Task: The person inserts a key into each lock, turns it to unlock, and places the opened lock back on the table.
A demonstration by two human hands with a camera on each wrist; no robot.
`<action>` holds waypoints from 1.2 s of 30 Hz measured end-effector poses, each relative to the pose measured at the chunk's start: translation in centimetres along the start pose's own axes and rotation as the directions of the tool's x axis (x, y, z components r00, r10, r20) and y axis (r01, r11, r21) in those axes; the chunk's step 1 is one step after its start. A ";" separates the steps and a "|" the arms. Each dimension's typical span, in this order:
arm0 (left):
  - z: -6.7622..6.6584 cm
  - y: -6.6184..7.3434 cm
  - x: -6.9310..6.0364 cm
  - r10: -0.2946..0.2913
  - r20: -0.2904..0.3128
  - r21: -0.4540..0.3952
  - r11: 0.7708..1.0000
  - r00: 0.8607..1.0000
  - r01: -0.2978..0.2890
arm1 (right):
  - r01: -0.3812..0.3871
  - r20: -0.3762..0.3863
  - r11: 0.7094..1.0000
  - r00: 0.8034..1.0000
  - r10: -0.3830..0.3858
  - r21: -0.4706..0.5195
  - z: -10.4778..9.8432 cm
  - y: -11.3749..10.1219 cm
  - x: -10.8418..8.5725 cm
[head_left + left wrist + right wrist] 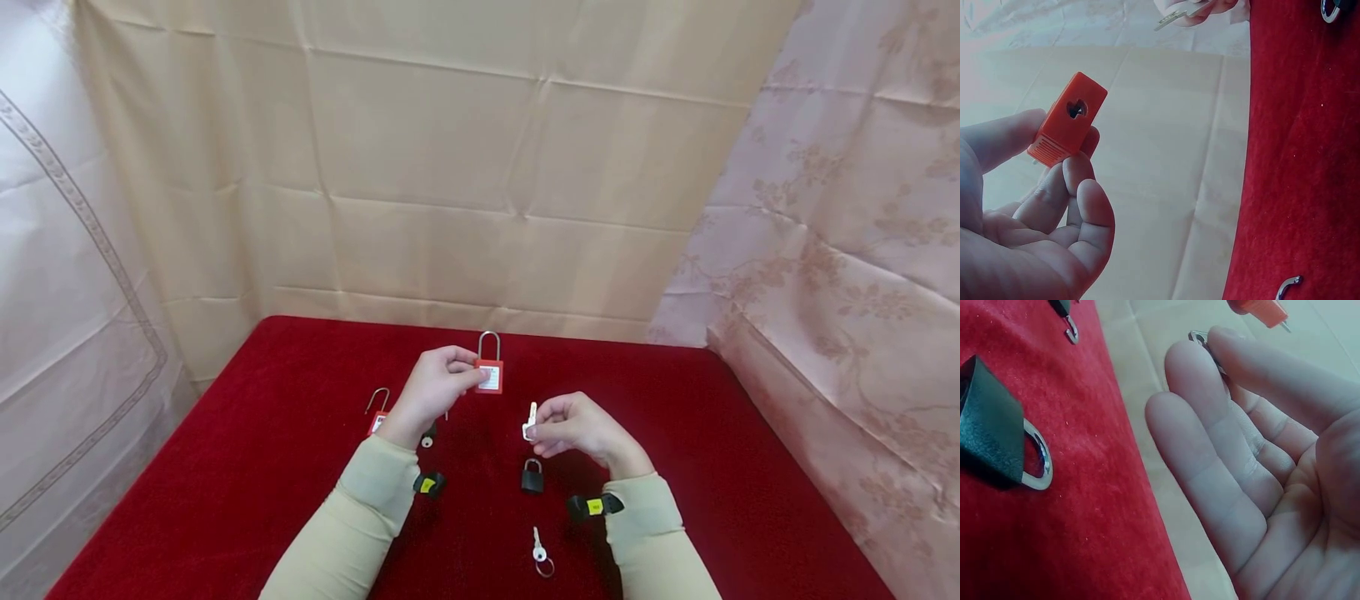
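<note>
My left hand (438,385) pinches a red padlock (490,377) with a white label between thumb and fingers, its tall metal shackle pointing up. The left wrist view shows the padlock's underside with the keyhole (1076,109) uncovered. To the right and a little lower, my right hand (581,429) pinches a silver key (531,423) by its head, blade upward. Key and padlock are apart. Below the right hand lies a small black padlock (532,481), its shackle (1038,456) seen in the right wrist view.
A key on a ring (540,553) lies near the front of the red cloth-covered table (720,433). A second red padlock (378,422) lies left of the left wrist, partly hidden by it. Another key (427,442) shows beside that wrist. Fabric curtains (487,167) surround the table.
</note>
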State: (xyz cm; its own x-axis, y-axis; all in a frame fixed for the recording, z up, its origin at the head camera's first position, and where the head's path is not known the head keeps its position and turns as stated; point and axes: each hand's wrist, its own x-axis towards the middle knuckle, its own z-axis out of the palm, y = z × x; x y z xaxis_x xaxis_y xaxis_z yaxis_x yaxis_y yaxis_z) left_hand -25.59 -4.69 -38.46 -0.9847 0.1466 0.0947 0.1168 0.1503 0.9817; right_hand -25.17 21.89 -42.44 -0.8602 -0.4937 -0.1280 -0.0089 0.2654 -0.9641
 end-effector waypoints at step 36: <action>0.9 -0.2 0.0 0.048 0.016 -0.035 0.998 0.999 -0.048 | 0.050 0.076 0.998 0.996 -0.053 0.049 4.8 -1.5 1.1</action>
State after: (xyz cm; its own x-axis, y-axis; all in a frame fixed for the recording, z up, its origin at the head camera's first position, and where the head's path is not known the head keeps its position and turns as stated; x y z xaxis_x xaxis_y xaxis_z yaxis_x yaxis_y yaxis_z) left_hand -25.49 -3.87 -38.76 -0.9757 0.1691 0.1393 0.1590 0.1092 0.9812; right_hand -23.67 17.00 -42.29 -0.8174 -0.5683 -0.0937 -0.0267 0.1999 -0.9795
